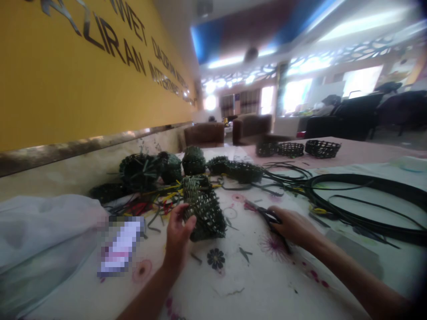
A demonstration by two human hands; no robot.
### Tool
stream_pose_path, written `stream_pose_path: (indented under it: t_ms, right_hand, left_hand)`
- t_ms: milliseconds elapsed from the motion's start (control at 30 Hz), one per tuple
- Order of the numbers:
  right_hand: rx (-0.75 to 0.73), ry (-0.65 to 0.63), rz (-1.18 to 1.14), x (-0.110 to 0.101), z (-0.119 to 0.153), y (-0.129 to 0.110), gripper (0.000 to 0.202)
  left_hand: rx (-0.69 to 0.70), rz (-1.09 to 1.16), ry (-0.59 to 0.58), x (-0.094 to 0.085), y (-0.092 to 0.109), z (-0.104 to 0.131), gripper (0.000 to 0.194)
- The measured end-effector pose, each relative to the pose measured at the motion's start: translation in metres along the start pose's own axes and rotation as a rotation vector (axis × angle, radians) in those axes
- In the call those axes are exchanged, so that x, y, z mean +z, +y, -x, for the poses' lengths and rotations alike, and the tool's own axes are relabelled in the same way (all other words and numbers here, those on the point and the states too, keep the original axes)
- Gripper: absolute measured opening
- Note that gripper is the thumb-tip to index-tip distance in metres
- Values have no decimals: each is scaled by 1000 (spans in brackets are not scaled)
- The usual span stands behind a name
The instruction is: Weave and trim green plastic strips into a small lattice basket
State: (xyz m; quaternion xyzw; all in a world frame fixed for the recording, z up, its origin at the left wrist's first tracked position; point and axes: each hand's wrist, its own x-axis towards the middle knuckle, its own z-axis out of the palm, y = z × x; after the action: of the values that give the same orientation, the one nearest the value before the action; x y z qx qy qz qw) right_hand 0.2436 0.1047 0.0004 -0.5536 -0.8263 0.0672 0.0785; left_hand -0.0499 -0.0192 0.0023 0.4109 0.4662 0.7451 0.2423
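A dark green woven basket (207, 209), made of flat strips, stands tilted in front of me on the flowered tablecloth. My left hand (178, 235) grips its left side, thumb toward me and fingers curled at the edge. In my right hand (289, 226) is a pair of dark-handled scissors (267, 215), held low over the cloth with the blades pointing left, apart from the basket. Cut strip scraps (246, 254) lie between the two hands. Near them is a dark flower-shaped piece (215, 258); whether it is loose or printed I cannot tell.
Several woven baskets (194, 161) line the table behind, with more (323, 149) at the far right. A large coil of dark strip (353, 178) lies right. Red and yellow strips (167, 198) are heaped left, beside a white plastic bag (50, 226). Brown chairs (251, 129) stand beyond.
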Motion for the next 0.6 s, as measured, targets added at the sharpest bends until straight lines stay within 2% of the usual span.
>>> stream_pose_path:
  t_ms: [133, 233, 300, 367, 433, 533, 600]
  right_hand:
    - [-20, 7, 49, 3, 1, 3, 45]
    - [-4, 32, 155, -3, 5, -1, 29]
    - [-31, 124, 104, -8, 8, -9, 23]
    - [-165, 224, -171, -11, 12, -21, 26]
    - [-330, 226, -573, -12, 18, -38, 27]
    - [-402, 51, -1039, -9, 27, -67, 29]
    - [-385, -59, -1307, -6, 32, -84, 32]
  left_hand:
    - [58, -72, -32, -3, -2, 2, 41]
    - [101, -111, -59, -3, -1, 4, 38]
    - [130, -115, -86, -2, 1, 7, 36]
    - [149, -111, -139, 0, 2, 12, 33]
    - [158, -100, -211, 3, 3, 17, 32]
    - [186, -84, -322, 6, 4, 24, 32]
    - [212, -76, -379, 7, 2, 26, 32]
